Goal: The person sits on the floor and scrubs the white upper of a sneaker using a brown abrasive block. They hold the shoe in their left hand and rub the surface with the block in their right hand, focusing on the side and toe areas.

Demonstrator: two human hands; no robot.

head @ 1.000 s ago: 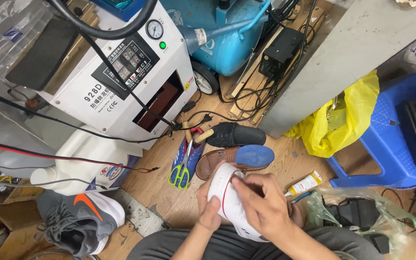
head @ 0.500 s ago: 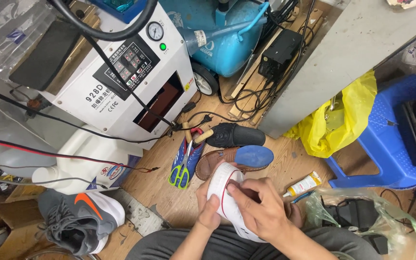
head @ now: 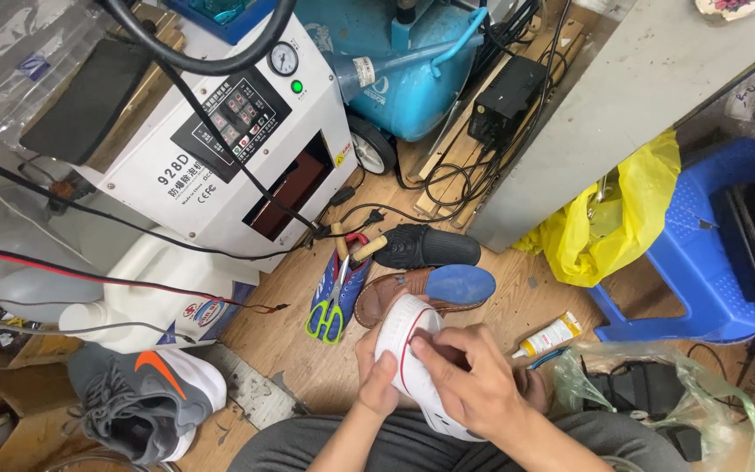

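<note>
Two hands grip a white shoe [head: 412, 363]: left hand [head: 376, 378] curled beneath its side, right hand [head: 474, 380] fingertips [head: 419, 347] pinched on its sole edge.

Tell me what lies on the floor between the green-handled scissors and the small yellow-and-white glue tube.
In the head view, a brown leather sandal with a blue insole lies there, partly behind the held white shoe.

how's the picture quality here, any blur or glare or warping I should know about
Head view: evenly lit and mostly sharp; the white shoe and both hands, left hand and right hand, look crisp with no motion blur. Soft glare on the clear plastic bag. Wide-lens warping bends the grey panel toward the edges.
</note>
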